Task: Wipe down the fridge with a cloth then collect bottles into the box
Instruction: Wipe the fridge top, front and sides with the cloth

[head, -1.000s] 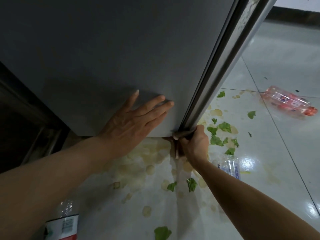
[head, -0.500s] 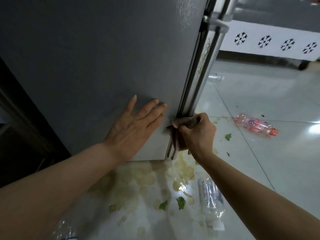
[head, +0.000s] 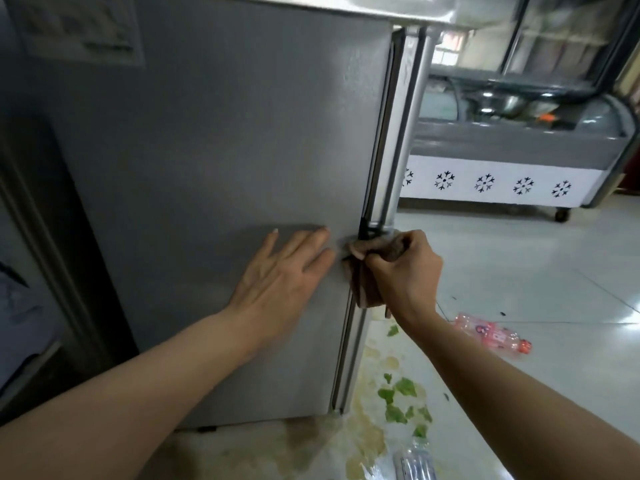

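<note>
- Left hand (head: 282, 278): palm flat against the grey side panel of the fridge (head: 214, 174), fingers straight and slightly spread, tips pointing up and to the right toward the panel's front edge. It holds nothing. Forearm comes in from the lower left, wrist roughly in line with the arm.
- Right hand (head: 403, 275): fingers curled round a brown cloth (head: 367, 271), thumb side toward the fridge. The bunched top of the cloth is pressed to the front corner of the fridge, at the lower end of the vertical metal handle (head: 398, 140); a loose tail of cloth hangs down below the fist. Forearm comes in from the lower right, wrist bent slightly upward.
- The two hands are close together, one on each side of the fridge's front edge; whether they touch cannot be told.
- Floor (head: 519, 271): pale glossy tiles. A pink bottle (head: 491, 336) lies on its side to the right of the right forearm, well apart from the fridge.
- A clear bottle (head: 414, 462) lies at the bottom edge, partly cut off.
- Green leaf scraps (head: 403, 398) and yellowish stains (head: 363, 438) lie on the floor by the fridge's lower front corner.
- Background: a display freezer (head: 502, 161) with a glass top and snowflake marks on its white base.
</note>
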The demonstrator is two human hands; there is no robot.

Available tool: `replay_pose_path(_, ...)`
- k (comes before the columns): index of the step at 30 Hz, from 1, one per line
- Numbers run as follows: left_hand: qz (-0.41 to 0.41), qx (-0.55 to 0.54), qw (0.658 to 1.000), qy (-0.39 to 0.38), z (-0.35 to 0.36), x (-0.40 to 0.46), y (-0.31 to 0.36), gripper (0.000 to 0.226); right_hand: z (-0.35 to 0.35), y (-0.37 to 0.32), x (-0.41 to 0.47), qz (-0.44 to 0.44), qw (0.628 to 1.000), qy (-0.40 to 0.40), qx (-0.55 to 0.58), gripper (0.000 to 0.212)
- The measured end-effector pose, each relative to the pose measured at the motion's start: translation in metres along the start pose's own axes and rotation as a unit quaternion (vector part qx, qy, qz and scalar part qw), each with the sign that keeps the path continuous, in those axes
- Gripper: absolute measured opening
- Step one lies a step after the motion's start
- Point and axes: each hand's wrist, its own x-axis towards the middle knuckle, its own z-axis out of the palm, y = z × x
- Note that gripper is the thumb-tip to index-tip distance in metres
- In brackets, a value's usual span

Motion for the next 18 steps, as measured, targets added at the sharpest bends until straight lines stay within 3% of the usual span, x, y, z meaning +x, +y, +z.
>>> replay_pose_path(3, -0.026, 0.004, 0.999, 0.035, -0.032, 0.025, -0.005, 0.075, -0.006, -0.018, 0.01, -0.004, 1.0, 0.004, -0.002, 0.037)
replay_pose_path(13, -0.046, -0.021, 0.998, 0.037, -0.081, 0.063, -0.028, 0.07, -0.023, -0.057, 0.036, -0.021, 0.999, -0.008, -0.029, 0.036)
replay_pose_path(18, -0.03, 0.028, 0.989, 0.139, -0.111, 0.088, -0.039, 0.072, -0.041, -0.099, 0.063, -0.052, 0.998, 0.008, -0.02, 0.041)
